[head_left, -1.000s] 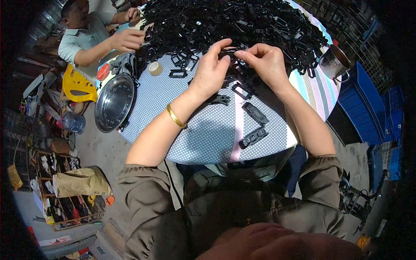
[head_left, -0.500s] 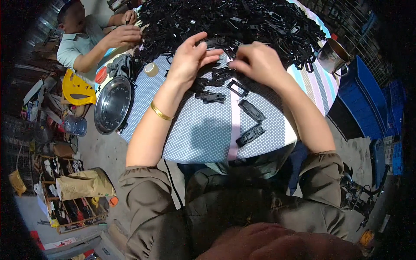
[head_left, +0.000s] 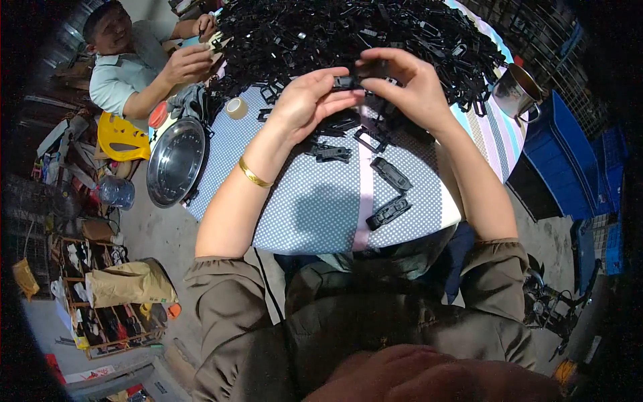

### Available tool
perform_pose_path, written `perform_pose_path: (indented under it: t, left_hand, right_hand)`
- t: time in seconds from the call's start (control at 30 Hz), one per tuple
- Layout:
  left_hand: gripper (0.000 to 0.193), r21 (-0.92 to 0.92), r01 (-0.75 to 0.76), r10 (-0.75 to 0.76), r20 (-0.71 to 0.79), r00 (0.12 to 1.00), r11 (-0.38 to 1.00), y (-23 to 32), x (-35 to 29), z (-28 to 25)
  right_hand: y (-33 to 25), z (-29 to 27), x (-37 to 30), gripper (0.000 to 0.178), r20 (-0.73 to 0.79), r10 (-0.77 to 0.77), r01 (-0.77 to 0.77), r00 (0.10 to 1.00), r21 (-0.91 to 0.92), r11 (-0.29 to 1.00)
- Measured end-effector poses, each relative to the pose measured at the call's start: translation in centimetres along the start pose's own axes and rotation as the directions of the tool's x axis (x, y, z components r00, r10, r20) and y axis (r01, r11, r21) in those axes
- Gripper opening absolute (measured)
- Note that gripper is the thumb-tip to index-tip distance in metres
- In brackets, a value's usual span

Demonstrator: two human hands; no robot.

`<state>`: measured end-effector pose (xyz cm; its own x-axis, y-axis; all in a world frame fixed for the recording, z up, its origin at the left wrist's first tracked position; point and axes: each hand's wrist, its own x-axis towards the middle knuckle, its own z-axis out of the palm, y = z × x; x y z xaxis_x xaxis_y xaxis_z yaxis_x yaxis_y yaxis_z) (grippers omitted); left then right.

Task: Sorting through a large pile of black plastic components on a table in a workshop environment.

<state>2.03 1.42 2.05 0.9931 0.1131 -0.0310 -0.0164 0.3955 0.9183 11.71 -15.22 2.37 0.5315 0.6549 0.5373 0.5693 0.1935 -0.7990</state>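
My left hand (head_left: 305,104) pinches a small black plastic part (head_left: 343,82) between thumb and fingers, over the near edge of a big heap of similar parts (head_left: 321,33). My right hand (head_left: 412,90) curls in from the other side, its thumb and fingertips round the dark far end of the piece; what lies inside the curl is mostly in shadow. Below the hands lie an open black frame (head_left: 370,139), a long black housing (head_left: 391,174) and another housing (head_left: 388,213). More black pieces (head_left: 331,153) rest beside my left wrist.
A roll of tape (head_left: 236,108), a steel basin (head_left: 175,163) and a red lid (head_left: 158,115) stand at the left of the cloth-covered table (head_left: 321,214). A metal mug (head_left: 516,92) is at the right, near blue crates (head_left: 562,161). Across the left corner, a co-worker (head_left: 127,67) handles parts.
My hands have come together around a black part. The left fingers, spread before, now close on it; the right hand has turned and its fingers have lifted.
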Motion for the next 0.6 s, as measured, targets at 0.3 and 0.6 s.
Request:
perform_pose_path:
  t: [0.3, 0.6]
  left_hand:
    - [0.032, 0.080, -0.030, 0.024, 0.074, 0.997, 0.996, 0.0, -0.5, 0.8]
    - [0.041, 0.200, -0.214, 0.202, 0.080, 0.976, 0.956, 0.6, -0.8, 0.8]
  right_hand:
    - [0.1, 0.4, -0.2, 0.033, 0.059, -0.116, 0.124, 0.992, -0.172, 0.977]
    - [1.1, 1.7, -0.1, 0.032, -0.040, -0.086, 0.088, 0.995, 0.060, 0.994]
